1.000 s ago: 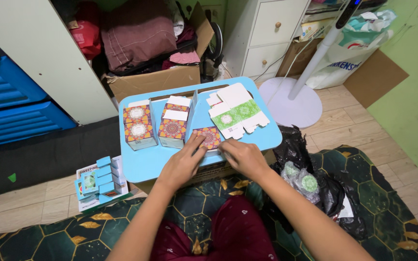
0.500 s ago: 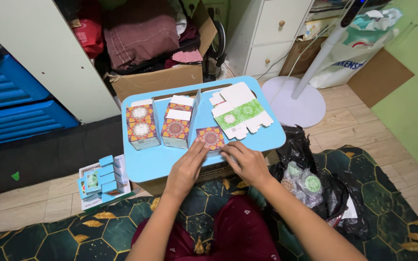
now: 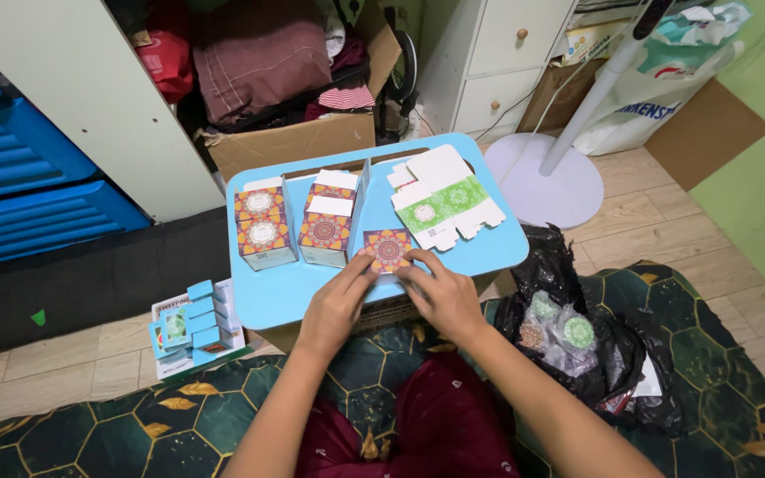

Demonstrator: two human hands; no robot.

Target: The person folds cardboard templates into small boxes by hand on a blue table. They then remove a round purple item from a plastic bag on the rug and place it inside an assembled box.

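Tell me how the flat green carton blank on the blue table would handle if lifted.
The green carton blank is thin unfolded card, so probably light and floppy at its loose flaps. Lying flat on the blue table, it likely slides easily and cannot roll.

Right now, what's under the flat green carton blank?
The flat green carton blank lies on the light blue table, apparently on more white blanks stacked beneath; white flaps stick out at its edges. How many are stacked there is covered.

Left hand (image 3: 336,304) and right hand (image 3: 444,296) side by side, fingers forward
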